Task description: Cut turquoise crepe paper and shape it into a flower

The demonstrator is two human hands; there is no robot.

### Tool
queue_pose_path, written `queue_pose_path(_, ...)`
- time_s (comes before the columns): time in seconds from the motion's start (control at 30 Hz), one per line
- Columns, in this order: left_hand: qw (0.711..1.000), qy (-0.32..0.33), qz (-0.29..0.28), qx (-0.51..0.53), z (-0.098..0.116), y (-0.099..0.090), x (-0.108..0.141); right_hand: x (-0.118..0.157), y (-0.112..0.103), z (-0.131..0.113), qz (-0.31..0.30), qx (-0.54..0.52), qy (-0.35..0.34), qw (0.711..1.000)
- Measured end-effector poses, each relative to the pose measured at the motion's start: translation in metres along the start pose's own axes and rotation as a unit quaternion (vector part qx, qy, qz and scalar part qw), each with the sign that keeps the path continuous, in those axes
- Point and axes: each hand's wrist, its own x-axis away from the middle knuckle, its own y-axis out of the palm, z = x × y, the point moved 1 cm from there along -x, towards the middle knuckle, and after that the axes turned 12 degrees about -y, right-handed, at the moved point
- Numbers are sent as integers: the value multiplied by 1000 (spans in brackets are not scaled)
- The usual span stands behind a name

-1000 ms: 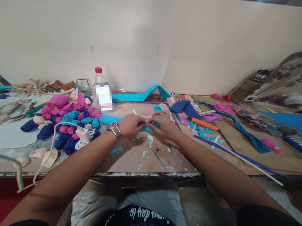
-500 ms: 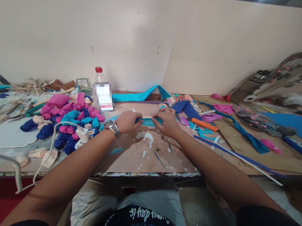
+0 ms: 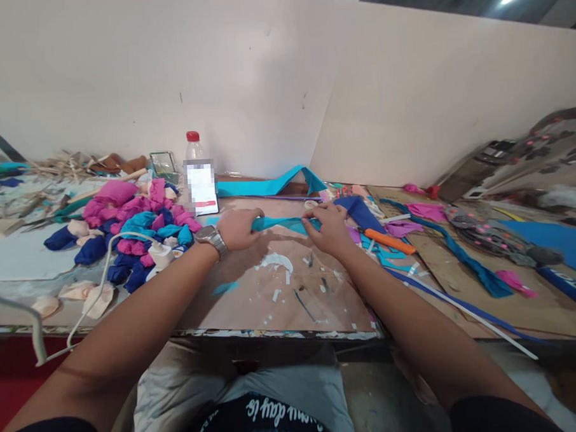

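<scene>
A turquoise fabric strip [image 3: 281, 223] stretches between my two hands, just above the worktop. My left hand [image 3: 241, 229], with a metal watch at the wrist, is closed on the strip's left part. The fingers of my right hand [image 3: 327, 227] pinch it farther right. The strip looks folded or twisted along its length. Behind the hands, a longer turquoise band [image 3: 253, 187] lies along the wall. An orange-handled cutter [image 3: 389, 241] rests to the right of my right hand, among blue and purple fabric scraps.
Left of my hands lies a heap of pink, blue and turquoise fabric bundles [image 3: 126, 217], with a white charger and cable [image 3: 160, 253]. A phone [image 3: 202, 191] leans on a red-capped bottle [image 3: 194, 143]. A thin white stick [image 3: 483, 316] crosses the table's right front edge.
My hands have moved apart, the left one leftward and the right one rightward. More of the turquoise strip now shows between them. The view has shifted slightly.
</scene>
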Motion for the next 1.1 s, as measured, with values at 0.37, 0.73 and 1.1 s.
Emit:
queue_pose_path(0.37, 981, -127, 26, 146, -12, -9, -8, 0, -3, 27, 18, 21, 6, 1000)
queue_pose_path(0.73, 975, -131, 53, 170, -12, -12, -8, 1, -2, 31, 1, 13, 0, 1000)
queue_pose_path(1.1, 990, 92, -60, 84, 18, 1, 8, 2, -1, -10, -65, -86, -85, 991)
